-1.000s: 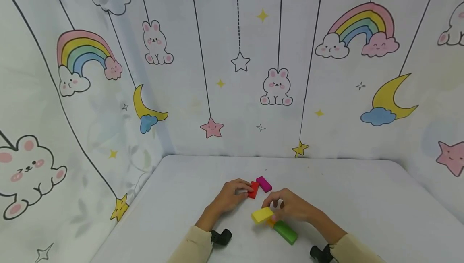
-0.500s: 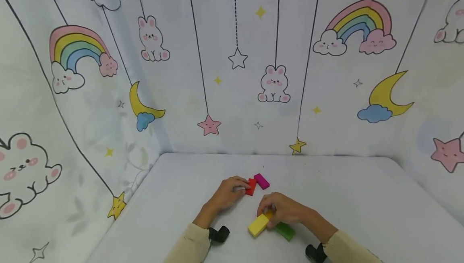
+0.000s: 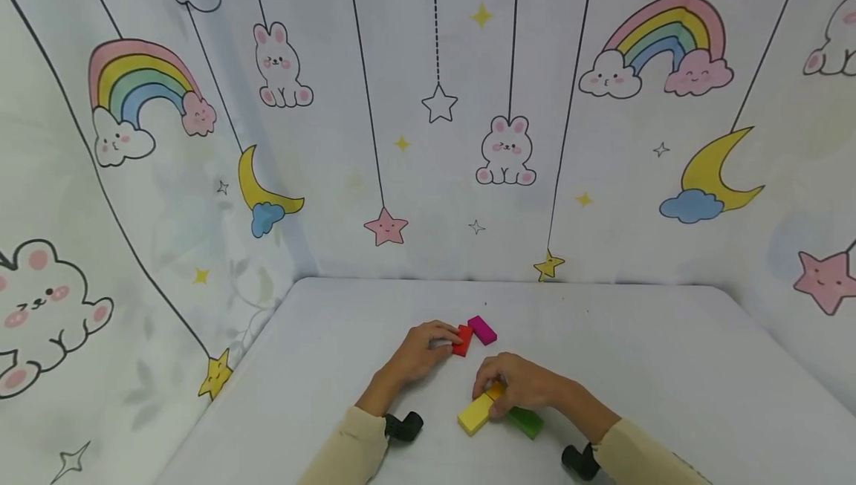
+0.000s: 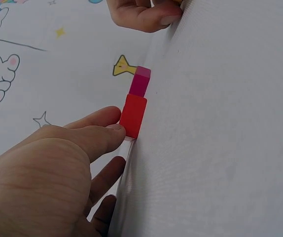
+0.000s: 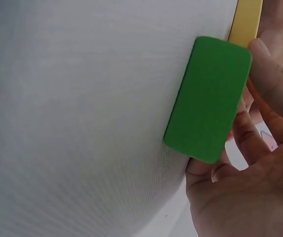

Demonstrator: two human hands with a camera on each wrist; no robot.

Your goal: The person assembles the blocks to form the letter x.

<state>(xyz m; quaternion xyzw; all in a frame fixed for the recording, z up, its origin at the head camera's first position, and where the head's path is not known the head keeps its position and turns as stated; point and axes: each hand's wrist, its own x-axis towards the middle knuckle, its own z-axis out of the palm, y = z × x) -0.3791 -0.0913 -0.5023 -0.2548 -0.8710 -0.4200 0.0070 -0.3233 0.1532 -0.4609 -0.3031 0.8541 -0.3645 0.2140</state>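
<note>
A red block [image 3: 464,342] lies on the white table, with a magenta block [image 3: 483,330] at its far right corner. My left hand [image 3: 416,352] holds the red block between thumb and fingers; the left wrist view shows the thumb tip against its near end. Closer to me, my right hand [image 3: 526,382] grips a yellow block [image 3: 473,417] that lies on the table. An orange block [image 3: 495,390] shows partly beneath the right fingers. A green block [image 5: 208,98] touches or nearly touches the yellow one and is partly hidden by the right hand in the head view.
The white table [image 3: 348,321] meets a cloth backdrop [image 3: 455,195] printed with rainbows, moons, stars and rabbits at the back and sides. Dark wrist cameras [image 3: 404,427] sit on both wrists, low above the table.
My right hand has lowered the yellow block from above the table to lie flat, left of the orange and green blocks. My left hand stays at the red block. The head view has shifted slightly.
</note>
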